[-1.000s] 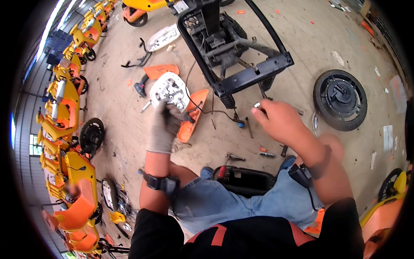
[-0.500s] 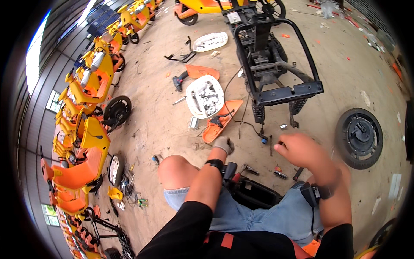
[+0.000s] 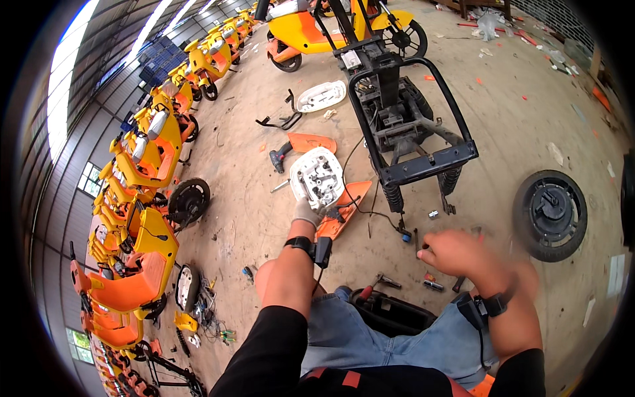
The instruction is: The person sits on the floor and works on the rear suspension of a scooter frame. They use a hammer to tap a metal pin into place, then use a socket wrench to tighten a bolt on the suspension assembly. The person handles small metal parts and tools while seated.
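My left hand (image 3: 307,212), in a pale glove, reaches to the lower edge of a white plastic shell (image 3: 319,175) with fittings on its inner face. Its fingers look apart; whether they touch the shell or the orange panel (image 3: 349,210) beside it, I cannot tell. A black cable crosses that panel. My bare right hand (image 3: 446,253) is held above the floor with curled fingers; what they hold, if anything, is hidden. Close to its thumb a thin dark rod (image 3: 416,239) lies on the floor, with a blue-ended connector (image 3: 405,236) and a small metal socket (image 3: 433,214) nearby.
A black scooter frame (image 3: 423,165) stands ahead. To the right lies a wheel (image 3: 550,215). A cordless drill (image 3: 280,157) rests left of the shell. Between my legs is a black open bin (image 3: 393,311), with hand tools (image 3: 433,286) before it. Yellow-orange scooters (image 3: 142,231) line the left.
My left hand has moved forward and left, from above the floor to the white shell's lower edge. My right hand stays near the rod, still curled. The view has shifted slightly.
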The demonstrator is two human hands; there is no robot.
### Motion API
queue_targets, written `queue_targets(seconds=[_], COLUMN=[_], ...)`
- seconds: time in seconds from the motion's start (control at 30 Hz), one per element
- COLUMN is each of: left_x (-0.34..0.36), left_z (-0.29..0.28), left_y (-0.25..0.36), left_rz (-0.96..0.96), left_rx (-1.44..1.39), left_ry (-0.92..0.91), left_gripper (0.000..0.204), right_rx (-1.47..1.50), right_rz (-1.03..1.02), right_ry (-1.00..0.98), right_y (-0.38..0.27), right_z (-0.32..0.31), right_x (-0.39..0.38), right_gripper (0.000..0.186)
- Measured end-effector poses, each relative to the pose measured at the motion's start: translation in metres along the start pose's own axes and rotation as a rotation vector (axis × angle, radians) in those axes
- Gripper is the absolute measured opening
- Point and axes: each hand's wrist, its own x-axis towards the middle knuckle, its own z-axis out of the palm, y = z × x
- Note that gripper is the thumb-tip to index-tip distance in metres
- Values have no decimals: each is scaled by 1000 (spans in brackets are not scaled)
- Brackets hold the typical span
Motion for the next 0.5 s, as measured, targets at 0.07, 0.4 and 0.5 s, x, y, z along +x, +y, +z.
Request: queue_targets(seconds=[0.07, 0.4, 0.5], left_x=[-12, -186, -194], left_z=[6, 96, 86], left_y=[23, 47, 27], left_rz=[68, 284, 275], left_rx=[103, 336, 435], left_ry=[95, -347, -437], left_gripper=[31, 21, 24], right_rx=[12, -30, -33], right_rz=[-15, -28, 22], right_ry=[1, 7, -24], right_y=[-1, 1, -3], right_z=[0, 13, 10], right_x=[2, 8, 11], right_gripper=[35, 34, 33])
